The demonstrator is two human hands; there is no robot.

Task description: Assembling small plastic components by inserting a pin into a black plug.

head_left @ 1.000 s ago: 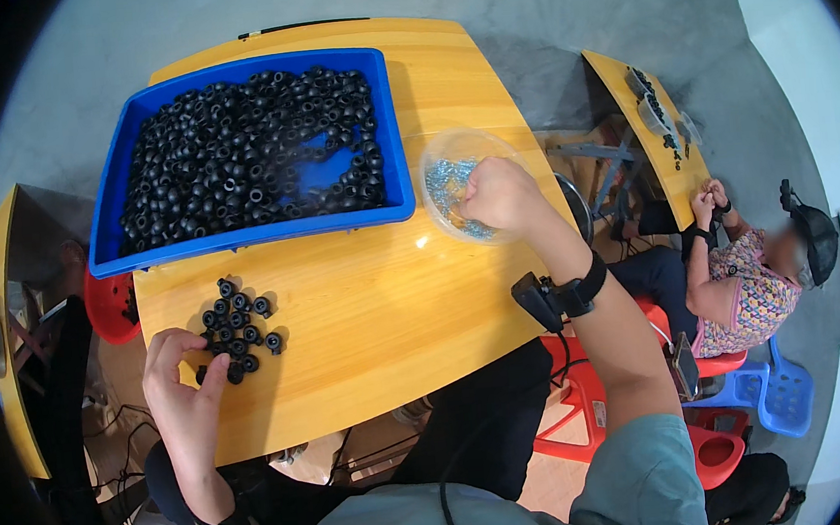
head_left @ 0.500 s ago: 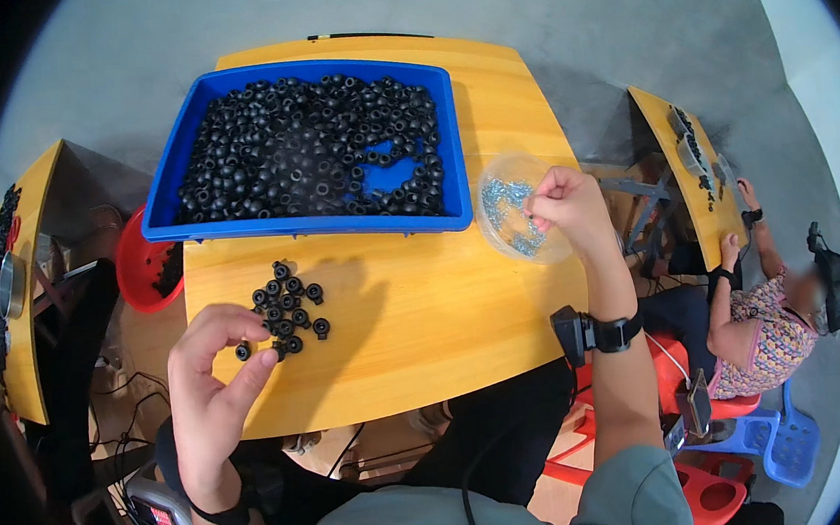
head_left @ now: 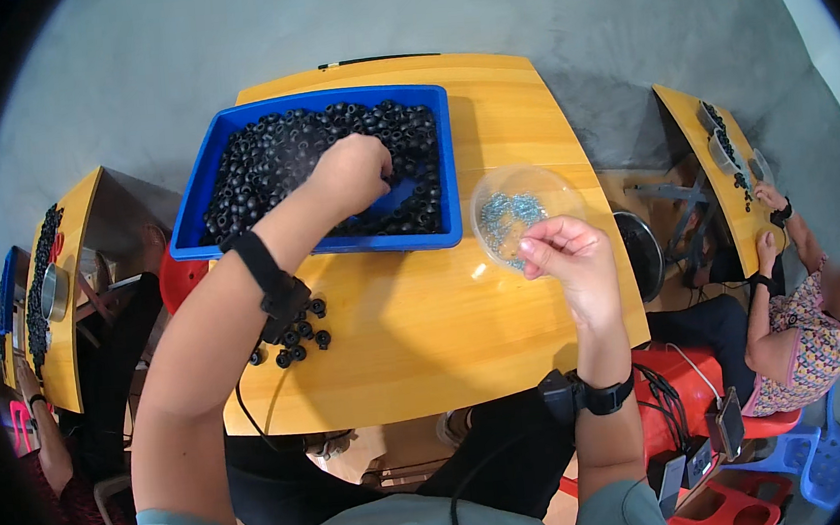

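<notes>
I am facing a glossy wood-grain table (head_left: 505, 340). Smooth plastic is forming my blue tray (head_left: 409, 242), left, and clear bowl (head_left: 554, 191), right.

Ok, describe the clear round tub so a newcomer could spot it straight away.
Start at the yellow table in the middle, then its big blue tray. Just right of that tray, by the right hand, sits the tub. Unlike the tray, it is round and see-through, with small silvery-blue pieces inside.

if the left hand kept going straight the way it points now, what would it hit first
Probably the black parts just beyond the left hand in the blue tray; its fingertips' height above them is unclear.
</notes>
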